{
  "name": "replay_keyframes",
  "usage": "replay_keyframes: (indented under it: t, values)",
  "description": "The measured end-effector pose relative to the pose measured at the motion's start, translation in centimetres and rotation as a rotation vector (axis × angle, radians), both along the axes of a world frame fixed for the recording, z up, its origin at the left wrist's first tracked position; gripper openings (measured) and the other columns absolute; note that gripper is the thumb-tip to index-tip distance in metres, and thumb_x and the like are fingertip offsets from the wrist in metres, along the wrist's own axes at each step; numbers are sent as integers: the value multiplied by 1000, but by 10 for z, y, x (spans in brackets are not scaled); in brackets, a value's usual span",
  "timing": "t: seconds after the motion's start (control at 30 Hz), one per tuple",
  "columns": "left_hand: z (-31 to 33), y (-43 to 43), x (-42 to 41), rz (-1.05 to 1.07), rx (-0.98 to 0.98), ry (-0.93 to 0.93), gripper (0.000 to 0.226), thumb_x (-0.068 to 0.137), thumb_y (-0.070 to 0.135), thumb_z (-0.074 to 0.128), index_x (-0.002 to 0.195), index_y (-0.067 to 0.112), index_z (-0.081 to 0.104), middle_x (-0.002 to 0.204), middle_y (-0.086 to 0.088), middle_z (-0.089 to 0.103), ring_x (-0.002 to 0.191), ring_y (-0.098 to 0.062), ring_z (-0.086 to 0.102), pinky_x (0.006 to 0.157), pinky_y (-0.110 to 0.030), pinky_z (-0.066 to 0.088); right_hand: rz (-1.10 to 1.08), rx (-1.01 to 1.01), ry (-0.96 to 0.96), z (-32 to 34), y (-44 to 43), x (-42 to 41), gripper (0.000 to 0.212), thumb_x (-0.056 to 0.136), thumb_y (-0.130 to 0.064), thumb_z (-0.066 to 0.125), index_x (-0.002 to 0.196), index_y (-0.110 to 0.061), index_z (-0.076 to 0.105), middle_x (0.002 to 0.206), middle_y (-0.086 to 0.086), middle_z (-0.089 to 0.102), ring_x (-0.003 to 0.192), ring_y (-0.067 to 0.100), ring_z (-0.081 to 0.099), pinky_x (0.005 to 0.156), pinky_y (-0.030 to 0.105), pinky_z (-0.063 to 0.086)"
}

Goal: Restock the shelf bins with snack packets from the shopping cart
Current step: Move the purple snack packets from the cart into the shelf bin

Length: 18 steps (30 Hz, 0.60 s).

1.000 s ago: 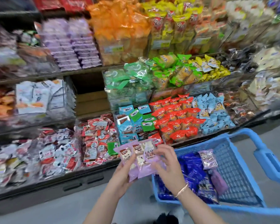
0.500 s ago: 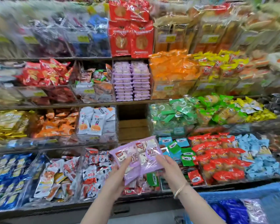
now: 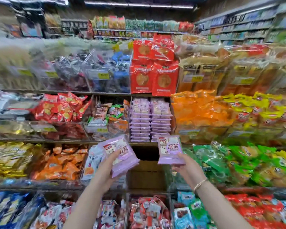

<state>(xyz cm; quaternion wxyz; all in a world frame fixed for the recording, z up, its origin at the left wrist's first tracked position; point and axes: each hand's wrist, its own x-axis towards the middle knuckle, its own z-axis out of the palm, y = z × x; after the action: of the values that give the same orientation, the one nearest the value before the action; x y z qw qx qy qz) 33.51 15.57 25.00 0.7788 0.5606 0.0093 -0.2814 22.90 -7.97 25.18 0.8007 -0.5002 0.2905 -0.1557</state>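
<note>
My left hand [image 3: 106,169] grips a small stack of pale purple snack packets [image 3: 120,156], tilted to the right. My right hand [image 3: 186,167] holds one purple packet [image 3: 170,150] upright by its lower edge, a wrist band on that arm. Both are raised in front of the shelves, just below a bin [image 3: 149,119] with two neat piles of the same purple packets. Under that bin is an open dark gap [image 3: 147,154] with a cardboard box. The shopping cart is out of view.
Shelf bins packed with snacks surround the purple bin: red packets [image 3: 61,108] to the left, orange ones [image 3: 196,109] to the right, big red bags [image 3: 153,75] above, green packets [image 3: 221,161] lower right. Another aisle's shelving [image 3: 139,28] stands far behind.
The purple packets, held together in both hands before, are now split: a stack stays in my left hand, one packet is in my right. My view has lifted from the cart to the upper shelves.
</note>
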Motion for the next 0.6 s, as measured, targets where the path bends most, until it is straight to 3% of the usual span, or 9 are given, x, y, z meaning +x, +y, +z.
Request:
replay_keyframes:
  t: [0.1,0.17,0.23,0.33,0.4,0.5,0.57,0.6]
  values:
    - [11,-14,30,20,-42,-34,12,97,29,51,99,23,61,71,6,75,59,-12,71,48,-21,54,20,-34,-39,21,-11,46,12,96,-7,44,102,-1,52,84,13,58,60,18,56,44,22,50]
    - [17,-20,45,37,-71,-42,13,97,27,52,103,21,61,70,9,74,64,-12,72,52,-24,57,59,-91,-49,38,-15,75,14,96,-9,44,94,-3,57,93,11,60,72,19,59,50,23,53]
    - [23,-22,58,58,-60,-58,21,95,29,55,114,21,60,78,10,75,73,-13,72,61,-28,59,114,-166,-58,55,-17,105,16,98,-17,44,97,-10,59,110,7,60,83,20,62,62,27,55]
    - [28,-23,77,75,-57,-65,26,92,32,59,115,22,61,101,2,74,89,-20,70,62,-29,59,138,-222,-53,80,-18,154,28,99,-19,41,123,-6,51,127,7,51,88,19,61,76,31,56]
    - [31,-23,88,70,-59,-74,23,91,33,60,112,23,63,98,4,75,88,-20,72,63,-31,59,136,-242,-37,95,-15,184,35,99,-18,40,130,-2,46,128,11,49,87,16,59,79,31,56]
    - [34,-22,100,37,-56,-72,28,92,33,59,117,22,61,105,0,74,88,-21,72,60,-29,58,112,-297,-26,107,-9,220,25,99,-16,40,113,1,50,124,19,51,95,25,60,86,36,53]
    - [35,-21,108,22,-39,-53,32,91,34,60,121,21,61,115,-3,70,98,-23,69,66,-31,56,113,-506,107,105,-7,236,27,98,-17,39,110,4,52,113,25,58,100,34,61,83,38,54]
    - [35,-20,112,21,-34,-39,35,90,34,61,122,21,60,119,-4,68,104,-25,67,70,-33,55,135,-675,195,104,-6,240,27,97,-18,39,103,2,56,104,22,63,91,33,63,77,38,53]
